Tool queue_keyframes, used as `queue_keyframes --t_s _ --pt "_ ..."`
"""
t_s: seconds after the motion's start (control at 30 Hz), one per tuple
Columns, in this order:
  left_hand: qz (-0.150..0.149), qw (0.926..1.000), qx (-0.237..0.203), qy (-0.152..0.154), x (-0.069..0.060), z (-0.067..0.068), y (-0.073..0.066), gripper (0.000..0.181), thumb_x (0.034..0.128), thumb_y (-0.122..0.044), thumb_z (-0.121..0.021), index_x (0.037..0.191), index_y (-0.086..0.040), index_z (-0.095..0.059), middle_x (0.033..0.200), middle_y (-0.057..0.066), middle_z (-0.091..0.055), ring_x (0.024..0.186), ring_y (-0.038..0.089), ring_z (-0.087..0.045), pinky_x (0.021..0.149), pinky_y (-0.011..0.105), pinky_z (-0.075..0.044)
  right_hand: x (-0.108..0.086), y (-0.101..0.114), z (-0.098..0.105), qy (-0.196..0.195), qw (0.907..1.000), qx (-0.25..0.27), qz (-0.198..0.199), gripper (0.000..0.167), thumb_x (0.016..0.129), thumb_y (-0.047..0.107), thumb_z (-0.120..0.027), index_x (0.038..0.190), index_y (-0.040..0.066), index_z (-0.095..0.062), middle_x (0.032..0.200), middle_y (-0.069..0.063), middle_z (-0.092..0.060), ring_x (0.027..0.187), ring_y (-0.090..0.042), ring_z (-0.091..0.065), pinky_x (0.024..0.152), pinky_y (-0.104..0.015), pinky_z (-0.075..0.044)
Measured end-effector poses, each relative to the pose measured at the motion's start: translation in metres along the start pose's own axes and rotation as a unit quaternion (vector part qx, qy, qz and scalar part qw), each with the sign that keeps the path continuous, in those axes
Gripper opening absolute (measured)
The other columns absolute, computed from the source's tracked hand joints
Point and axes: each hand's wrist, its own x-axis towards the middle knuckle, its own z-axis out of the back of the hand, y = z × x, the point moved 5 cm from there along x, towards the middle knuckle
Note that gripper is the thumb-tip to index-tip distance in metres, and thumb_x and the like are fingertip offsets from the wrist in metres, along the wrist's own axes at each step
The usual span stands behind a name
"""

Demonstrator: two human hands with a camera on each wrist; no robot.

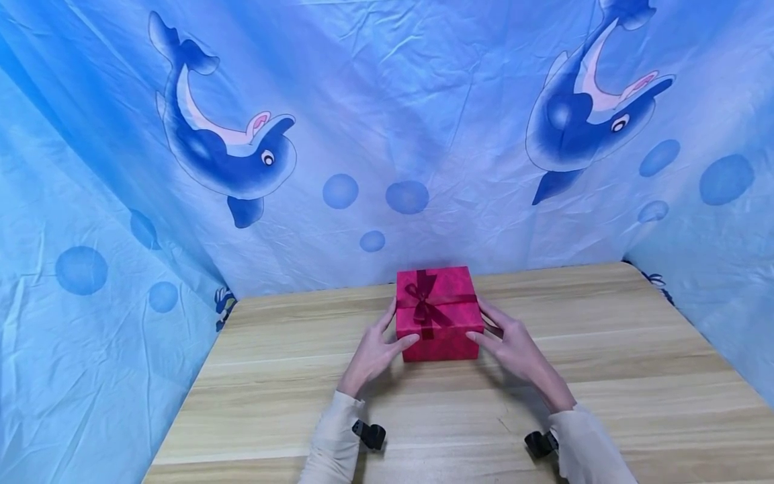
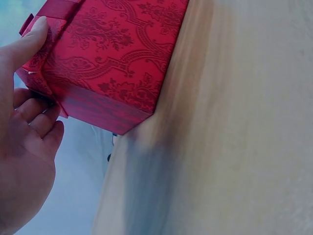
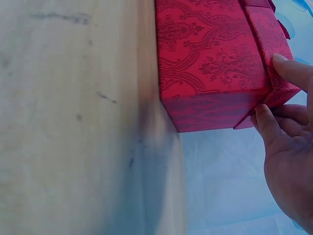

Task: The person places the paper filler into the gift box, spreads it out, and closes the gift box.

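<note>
A red gift box (image 1: pixel 444 344) with a damask pattern stands on the wooden table near its back edge. Its lid (image 1: pixel 450 282) carries a dark red ribbon tied in a bow (image 1: pixel 422 302). From the left side, my left hand (image 1: pixel 371 353) grips the lid, thumb on the front rim and fingers along the side. My right hand (image 1: pixel 514 346) holds the lid's right side in the same way. In both wrist views the thumbs press the lid's front rim, and the fingers reach the lid's lower edge. The lid sits on the box; its inside is hidden.
The wooden table (image 1: pixel 272 403) extends around the box. Behind it and at both sides hangs a blue curtain (image 1: pixel 375 101) with dolphins. Small black cameras (image 1: pixel 370 435) are worn at both wrists, over light sleeves.
</note>
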Motion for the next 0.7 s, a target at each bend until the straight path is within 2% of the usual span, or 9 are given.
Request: queue_keyframes --t_s 0.23,0.5,0.7 --pt "-0.003 0.9999 -0.014 0.000 0.000 -0.003 0.005 0.093 0.0933 -0.048 -0.076 0.165 -0.018 -0.026 0.164 0.013 -0.034 0.149 0.033 -0.033 0.117 0.056 -0.032 -0.003 -0.008 -0.004 0.000 0.9997 0.019 -0.016 0.073 0.094 0.000 -0.074 0.157 -0.004 -0.038 0.159 -0.029 -0.037 0.140 -0.043 -0.044 0.099 -0.034 -0.049" --pt "0.009 0.9999 -0.010 0.003 -0.002 -0.005 0.010 0.096 0.0921 -0.049 -0.077 0.165 -0.014 -0.025 0.165 0.010 -0.032 0.150 0.032 -0.031 0.118 0.054 -0.030 -0.005 -0.014 -0.006 0.003 0.9996 0.009 -0.027 0.072 0.096 0.004 -0.074 0.157 -0.006 -0.036 0.159 -0.029 -0.036 0.142 -0.043 -0.041 0.101 -0.034 -0.047" --pt "0.002 1.0000 -0.009 0.002 -0.003 -0.007 0.011 0.094 0.0927 -0.046 -0.077 0.165 -0.018 -0.024 0.165 0.014 -0.029 0.150 0.030 -0.030 0.118 0.053 -0.031 -0.007 -0.015 -0.006 0.007 0.9996 0.010 -0.025 0.072 0.096 0.006 -0.074 0.157 -0.003 -0.037 0.159 -0.028 -0.037 0.141 -0.042 -0.043 0.100 -0.036 -0.048"
